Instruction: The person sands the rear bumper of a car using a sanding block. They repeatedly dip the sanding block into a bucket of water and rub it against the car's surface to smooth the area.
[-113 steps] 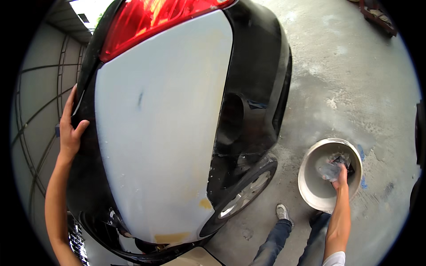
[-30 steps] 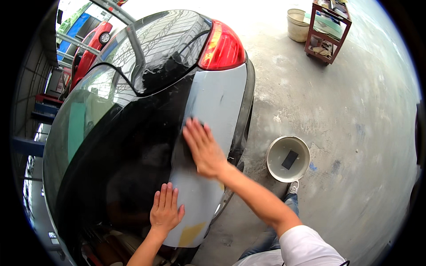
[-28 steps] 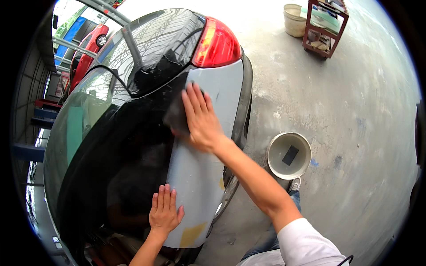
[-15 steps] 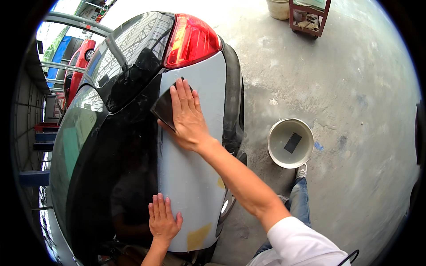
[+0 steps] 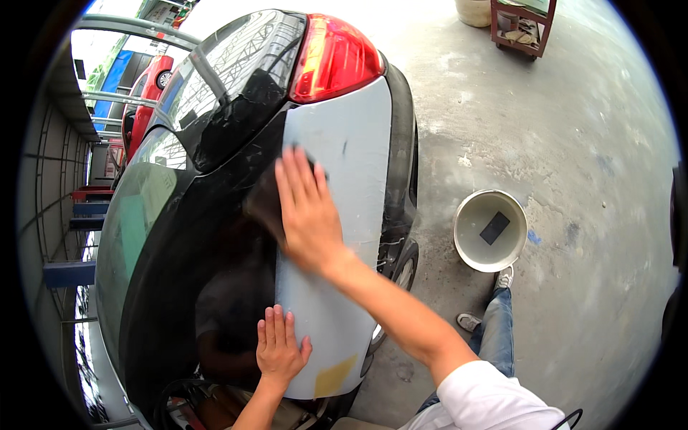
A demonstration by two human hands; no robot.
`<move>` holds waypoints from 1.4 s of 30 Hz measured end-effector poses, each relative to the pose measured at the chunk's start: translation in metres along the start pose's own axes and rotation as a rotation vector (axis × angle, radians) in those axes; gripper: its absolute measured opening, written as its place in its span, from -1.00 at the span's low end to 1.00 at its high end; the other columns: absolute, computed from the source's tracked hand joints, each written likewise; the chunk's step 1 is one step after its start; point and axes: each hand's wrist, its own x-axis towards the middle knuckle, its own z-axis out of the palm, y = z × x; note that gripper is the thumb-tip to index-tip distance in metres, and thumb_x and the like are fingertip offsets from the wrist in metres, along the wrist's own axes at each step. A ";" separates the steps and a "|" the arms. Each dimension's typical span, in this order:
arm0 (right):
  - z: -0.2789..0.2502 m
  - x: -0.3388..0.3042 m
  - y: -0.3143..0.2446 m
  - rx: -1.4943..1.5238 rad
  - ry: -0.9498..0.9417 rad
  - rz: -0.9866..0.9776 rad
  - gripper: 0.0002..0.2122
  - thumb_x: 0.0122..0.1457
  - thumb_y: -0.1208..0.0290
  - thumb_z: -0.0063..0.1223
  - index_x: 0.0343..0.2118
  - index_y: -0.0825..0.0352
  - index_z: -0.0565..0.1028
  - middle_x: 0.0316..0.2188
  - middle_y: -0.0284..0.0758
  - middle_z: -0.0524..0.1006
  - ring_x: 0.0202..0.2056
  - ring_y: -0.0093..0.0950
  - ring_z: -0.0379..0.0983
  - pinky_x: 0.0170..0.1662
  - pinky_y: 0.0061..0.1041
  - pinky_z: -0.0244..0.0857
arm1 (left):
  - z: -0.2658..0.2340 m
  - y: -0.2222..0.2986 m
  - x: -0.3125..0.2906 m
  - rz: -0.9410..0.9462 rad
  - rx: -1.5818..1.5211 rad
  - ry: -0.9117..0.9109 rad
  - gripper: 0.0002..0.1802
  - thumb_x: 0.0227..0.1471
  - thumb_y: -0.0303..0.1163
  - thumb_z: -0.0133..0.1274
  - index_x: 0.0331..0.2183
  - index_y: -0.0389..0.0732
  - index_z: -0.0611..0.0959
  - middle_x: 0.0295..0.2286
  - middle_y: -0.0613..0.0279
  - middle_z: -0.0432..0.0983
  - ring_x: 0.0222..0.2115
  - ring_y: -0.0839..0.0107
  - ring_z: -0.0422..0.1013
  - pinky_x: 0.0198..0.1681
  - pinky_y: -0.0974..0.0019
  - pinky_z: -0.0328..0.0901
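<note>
My right hand (image 5: 309, 218) lies over a dark sheet of sandpaper (image 5: 266, 206), its fingers stretched forward and its palm pressing the sheet down. The sandpaper straddles the border between the grey primed panel (image 5: 337, 136) and the glossy black bodywork (image 5: 172, 265) of a car. Motion blurs both hand and sheet a little. Lower down, my left hand (image 5: 281, 351) rests flat across the same border, fingers straight and nothing in it. A yellowish patch (image 5: 335, 376) shows on the panel to its right. The red tail light (image 5: 337, 57) sits at the panel's far end.
On the concrete floor to the right stands a round bucket (image 5: 459, 240) of water with a dark rectangular piece (image 5: 494, 228) inside. My shoe (image 5: 505, 276) is beside it. Farther off are a brown cart (image 5: 523, 29) and a pale bucket (image 5: 474, 11). A red car (image 5: 147, 93) is at far left.
My right hand and the sandpaper have slid back along the panel, away from the tail light. The whole view has shifted, so the car and bucket appear farther right. My left hand keeps its place.
</note>
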 end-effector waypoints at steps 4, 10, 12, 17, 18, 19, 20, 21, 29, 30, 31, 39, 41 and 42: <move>-0.018 -0.035 0.014 -0.068 -0.119 -0.214 -0.39 0.17 0.42 -0.03 0.32 0.50 0.30 0.40 0.00 0.22 0.46 -0.13 0.04 0.46 -0.04 -0.11 | 0.000 0.000 -0.001 -0.019 -0.010 0.013 -0.14 0.09 -0.15 0.11 0.28 -0.48 0.32 0.31 -0.36 0.17 0.37 -0.23 0.08 0.44 -0.14 -0.08; -0.019 0.022 0.012 -0.234 -0.061 -0.120 -0.42 0.26 0.31 0.06 0.29 0.53 0.33 0.35 0.00 0.31 0.41 -0.14 0.16 0.43 -0.07 -0.02 | -0.005 -0.001 0.009 -0.005 -0.008 0.044 -0.18 0.09 -0.14 0.10 0.26 -0.47 0.37 0.29 -0.33 0.23 0.36 -0.19 0.12 0.44 -0.11 -0.06; -0.025 -0.020 -0.004 -0.187 -0.131 -0.231 -0.45 0.26 0.38 -0.01 0.29 0.54 0.32 0.34 0.00 0.32 0.41 -0.16 0.16 0.44 -0.05 -0.04 | -0.005 -0.001 0.005 -0.010 -0.013 0.041 -0.18 0.09 -0.14 0.10 0.25 -0.47 0.38 0.29 -0.32 0.23 0.36 -0.18 0.12 0.44 -0.11 -0.05; -0.021 0.026 0.025 -0.191 -0.056 -0.176 -0.43 0.23 0.41 -0.05 0.29 0.55 0.32 0.35 0.01 0.31 0.43 -0.16 0.13 0.45 -0.04 -0.08 | -0.005 0.000 0.006 -0.032 0.003 0.034 -0.20 0.10 -0.09 0.07 0.27 -0.38 0.41 0.33 -0.19 0.21 0.39 -0.02 0.10 0.47 -0.03 -0.10; -0.017 0.029 0.020 -0.205 -0.026 -0.132 -0.43 0.22 0.42 -0.05 0.29 0.56 0.32 0.36 0.02 0.30 0.43 -0.16 0.12 0.45 -0.05 -0.08 | -0.005 0.000 0.007 -0.029 0.008 0.036 -0.20 0.10 -0.09 0.07 0.27 -0.37 0.41 0.33 -0.18 0.21 0.39 -0.02 0.10 0.47 -0.03 -0.10; -0.015 0.030 0.018 -0.219 0.004 -0.089 -0.43 0.21 0.42 -0.05 0.29 0.57 0.32 0.36 0.03 0.29 0.44 -0.15 0.12 0.45 -0.05 -0.09 | -0.005 0.001 0.007 -0.026 0.014 0.037 -0.20 0.10 -0.09 0.07 0.27 -0.37 0.41 0.33 -0.18 0.20 0.39 -0.01 0.09 0.47 -0.03 -0.10; -0.016 0.000 0.005 -0.237 -0.076 -0.157 -0.42 0.21 0.41 -0.06 0.29 0.58 0.32 0.37 0.04 0.27 0.44 -0.14 0.10 0.46 -0.05 -0.10 | -0.004 0.000 0.007 -0.027 0.022 0.040 -0.20 0.10 -0.09 0.07 0.27 -0.37 0.41 0.33 -0.18 0.20 0.39 -0.01 0.09 0.47 -0.03 -0.10; -0.021 -0.026 -0.003 -0.239 -0.158 -0.209 -0.42 0.21 0.37 -0.04 0.29 0.55 0.34 0.39 0.02 0.24 0.45 -0.15 0.09 0.47 -0.07 -0.13 | -0.005 -0.001 0.003 -0.030 0.020 0.033 -0.20 0.11 -0.09 0.07 0.27 -0.37 0.41 0.33 -0.18 0.20 0.39 0.00 0.09 0.47 -0.03 -0.10; -0.019 0.035 0.009 -0.354 -0.084 -0.095 -0.30 0.08 0.41 0.05 0.33 0.57 0.24 0.38 0.14 0.18 0.43 0.00 0.05 0.46 -0.10 -0.08 | -0.005 0.003 0.012 -0.022 -0.054 0.084 -0.17 0.08 -0.13 0.10 0.28 -0.40 0.37 0.33 -0.25 0.18 0.39 -0.09 0.09 0.46 -0.06 -0.08; -0.022 0.020 0.007 -0.285 -0.145 -0.154 -0.29 0.06 0.47 0.02 0.33 0.60 0.22 0.38 0.22 0.13 0.44 0.07 0.00 0.47 -0.09 -0.10 | -0.003 0.002 0.012 -0.025 -0.056 0.077 -0.16 0.08 -0.12 0.11 0.28 -0.40 0.37 0.33 -0.24 0.18 0.39 -0.09 0.08 0.46 -0.06 -0.08; -0.028 0.010 0.011 -0.260 -0.197 -0.205 -0.29 0.06 0.46 0.02 0.33 0.61 0.21 0.39 0.21 0.12 0.45 0.06 -0.02 0.48 -0.09 -0.10 | -0.003 0.000 0.013 -0.029 -0.060 0.072 -0.15 0.08 -0.12 0.12 0.29 -0.39 0.36 0.33 -0.24 0.17 0.39 -0.08 0.08 0.46 -0.06 -0.08; -0.070 0.050 0.052 -0.210 -0.497 -0.710 -0.33 0.16 0.36 -0.12 0.35 0.57 0.21 0.43 0.14 0.08 0.48 -0.03 -0.05 0.49 -0.14 -0.12 | -0.016 -0.003 0.020 -0.123 -0.087 0.046 -0.08 0.07 -0.09 0.16 0.33 -0.36 0.28 0.37 -0.20 0.10 0.42 -0.06 0.01 0.46 -0.06 -0.09; -0.083 0.073 0.069 -0.279 -0.559 -0.889 -0.32 0.17 0.25 -0.12 0.33 0.55 0.26 0.44 -0.01 0.14 0.49 -0.19 -0.03 0.50 -0.14 -0.19 | -0.020 -0.006 0.066 -0.212 -0.093 0.072 -0.05 0.07 -0.07 0.16 0.35 -0.35 0.25 0.39 -0.18 0.06 0.43 -0.03 -0.03 0.47 -0.04 -0.12; -0.086 0.084 0.080 -0.311 -0.566 -0.899 -0.32 0.17 0.25 -0.12 0.34 0.54 0.25 0.45 -0.04 0.14 0.49 -0.22 -0.03 0.50 -0.14 -0.21 | -0.026 -0.013 0.095 -0.231 -0.104 0.079 -0.04 0.07 -0.06 0.16 0.35 -0.35 0.24 0.39 -0.16 0.05 0.44 -0.01 -0.04 0.48 -0.03 -0.14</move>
